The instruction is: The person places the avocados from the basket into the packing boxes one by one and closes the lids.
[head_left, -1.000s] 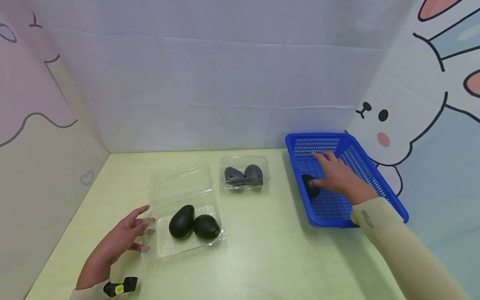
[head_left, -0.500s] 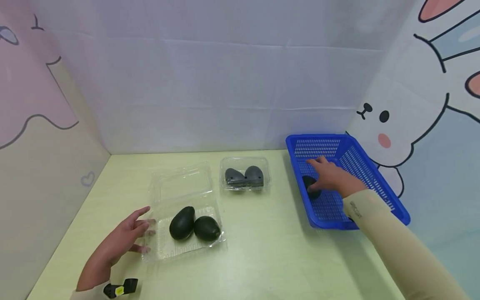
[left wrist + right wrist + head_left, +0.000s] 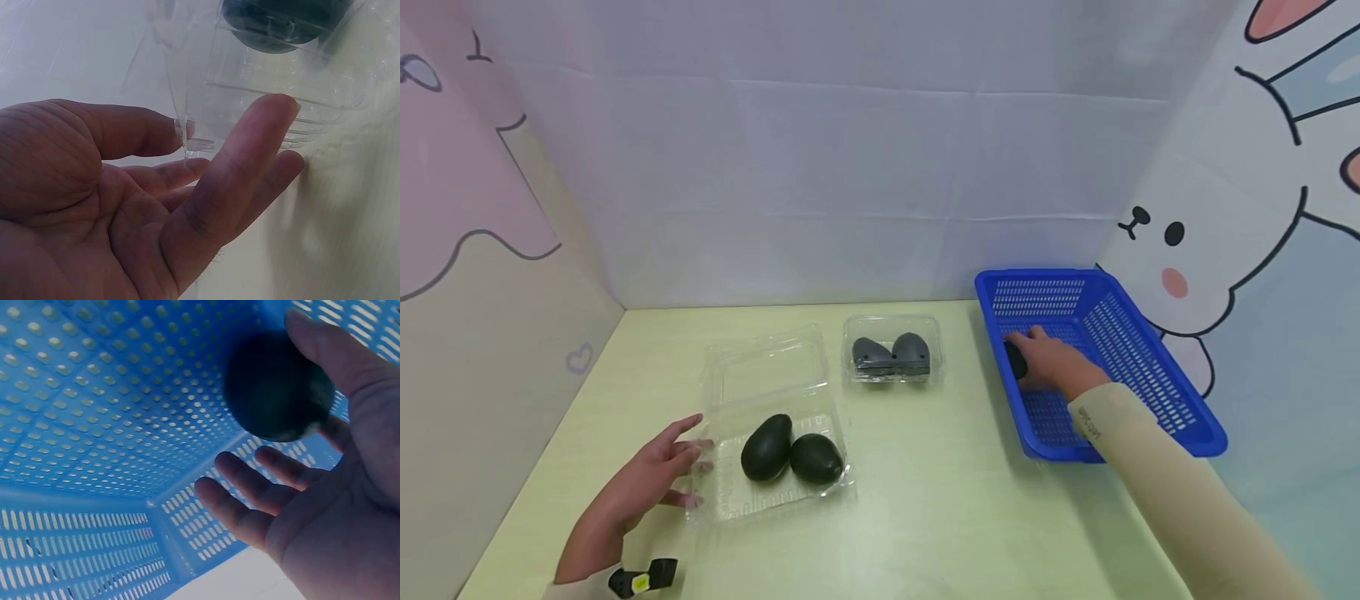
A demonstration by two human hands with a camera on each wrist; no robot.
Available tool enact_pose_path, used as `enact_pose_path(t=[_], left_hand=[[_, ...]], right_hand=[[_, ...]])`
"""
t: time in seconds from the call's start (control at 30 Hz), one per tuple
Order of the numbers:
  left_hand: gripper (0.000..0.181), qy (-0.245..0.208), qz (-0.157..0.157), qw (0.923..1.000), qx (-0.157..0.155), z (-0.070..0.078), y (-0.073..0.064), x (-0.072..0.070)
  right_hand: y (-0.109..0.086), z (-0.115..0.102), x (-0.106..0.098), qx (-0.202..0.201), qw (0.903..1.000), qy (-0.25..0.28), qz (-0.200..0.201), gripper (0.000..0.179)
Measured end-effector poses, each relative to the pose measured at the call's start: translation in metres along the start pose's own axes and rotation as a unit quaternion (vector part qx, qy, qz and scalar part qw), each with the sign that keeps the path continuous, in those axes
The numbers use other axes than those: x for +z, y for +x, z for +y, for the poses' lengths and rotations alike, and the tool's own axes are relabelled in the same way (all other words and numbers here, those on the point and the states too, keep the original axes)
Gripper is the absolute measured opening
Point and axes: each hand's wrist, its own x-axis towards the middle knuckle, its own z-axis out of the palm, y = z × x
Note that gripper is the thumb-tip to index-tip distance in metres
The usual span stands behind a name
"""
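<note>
In the head view, my left hand [image 3: 651,471] rests at the left edge of an open clear plastic clamshell box [image 3: 733,496], fingers spread and loosely bent. The left wrist view shows the thumb touching the plastic rim. Two dark green avocados, one longer [image 3: 767,447] and one rounder [image 3: 816,458], lie side by side in the box. My right hand [image 3: 1051,364] reaches into a blue plastic basket [image 3: 1026,429]. It holds a dark avocado [image 3: 275,387] by the basket's left wall, thumb on one side and index finger on the other; the remaining fingers are spread.
A closed clear clamshell [image 3: 891,323] with two dark avocado halves [image 3: 911,352] stands at the table's back middle. Pale table surface [image 3: 917,483] lies between the open box and basket. A white curtain [image 3: 790,192] backs the table, and printed sheets flank both sides.
My right hand has moved left and its fingers have closed round the avocado by the basket's left wall. The left hand and the open box have stayed put.
</note>
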Motion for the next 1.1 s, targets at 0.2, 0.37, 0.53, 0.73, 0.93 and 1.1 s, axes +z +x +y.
enact_pose_path(t=[0.2, 0.37, 0.53, 0.73, 0.93, 1.1], left_hand=[[0.062, -0.004, 0.0, 1.0, -0.002, 0.001, -0.001, 0.0], [0.062, -0.005, 0.001, 1.0, 0.0, 0.001, -0.003, 0.0], [0.062, -0.012, -0.003, 0.9999, 0.004, 0.001, -0.005, 0.0], [0.062, -0.014, -0.006, 0.9999, 0.008, 0.002, -0.006, 0.0], [0.062, -0.019, -0.008, 0.9996, 0.017, 0.002, -0.008, 0.001], [0.062, -0.017, -0.008, 0.9997, 0.017, 0.001, -0.007, 0.001]], right_hand=[[0.003, 0.002, 0.004, -0.011, 0.9996, -0.024, 0.01, 0.083], [0.004, 0.001, 0.005, -0.013, 0.9987, -0.045, 0.019, 0.079], [0.0, 0.004, 0.004, -0.016, 0.9973, -0.059, 0.04, 0.069], [-0.008, 0.013, 0.0, -0.012, 0.9918, -0.081, 0.099, 0.066], [-0.016, 0.016, -0.012, 0.008, 0.989, -0.078, 0.125, 0.073], [-0.022, 0.015, -0.023, 0.021, 0.9866, -0.071, 0.145, 0.075]])
